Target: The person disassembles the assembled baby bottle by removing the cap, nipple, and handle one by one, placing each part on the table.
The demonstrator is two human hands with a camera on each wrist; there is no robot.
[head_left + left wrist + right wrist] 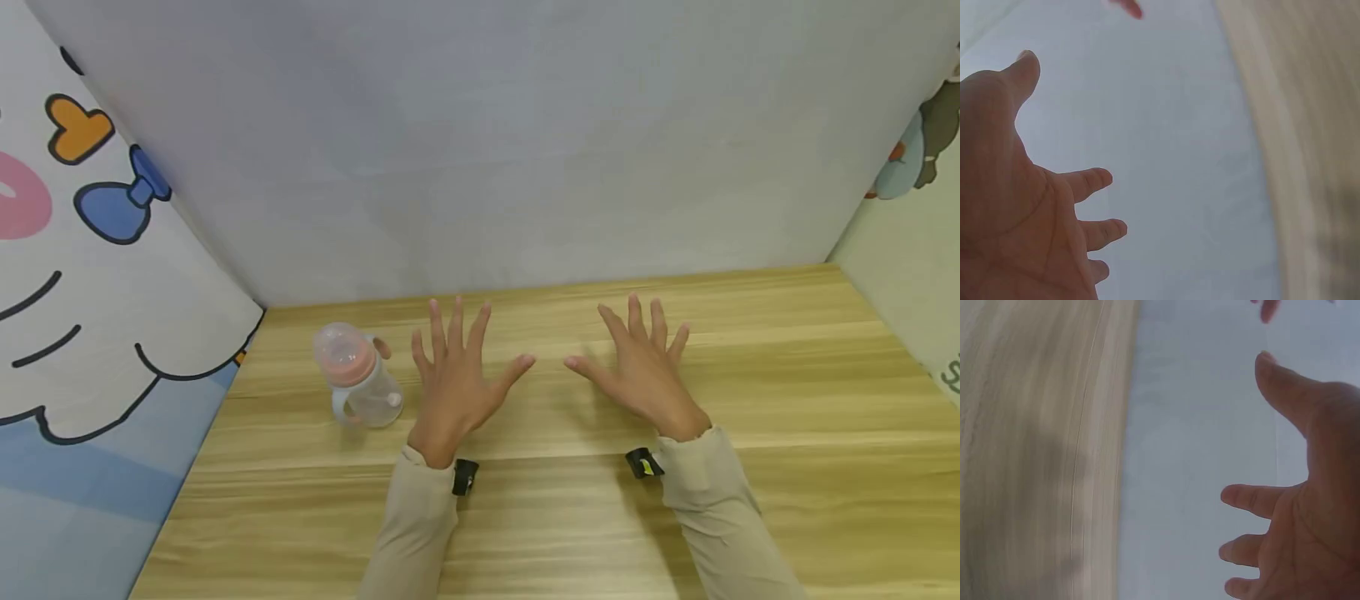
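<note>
Where the wood-grain table (540, 533) runs left toward a cartoon-printed panel (165, 325), a baby bottle (360, 382) stands, apparently upright: pink collar, clear domed cap, see-through body, one handle toward the back wall, the other toward the near left. Just to its right, apart from it, the left hand (457, 383), fingers spread, thumb out to the right, gripping nothing. Right of that, across a gap, the right hand (647, 371), likewise released, fingers fanned, thumb toward its partner; both palms bare in the wrist views. Reads as a hands-free stage, the bottle not yet taken up. Judgement: handling it would call for the left hand to shift left and curl round body or handle; for the right, the left hand lies across the direct route. Whether either hand brushes the wood, cannot tell. Surroundings, left to right: beige left sleeve (416, 521) with a small black device (465, 477) at the wrist; pale back wall (525, 150) rising behind the far table edge; matching right sleeve (716, 492), its own dark wrist unit (643, 463); lastly a pale printed side panel (900, 258).
</note>
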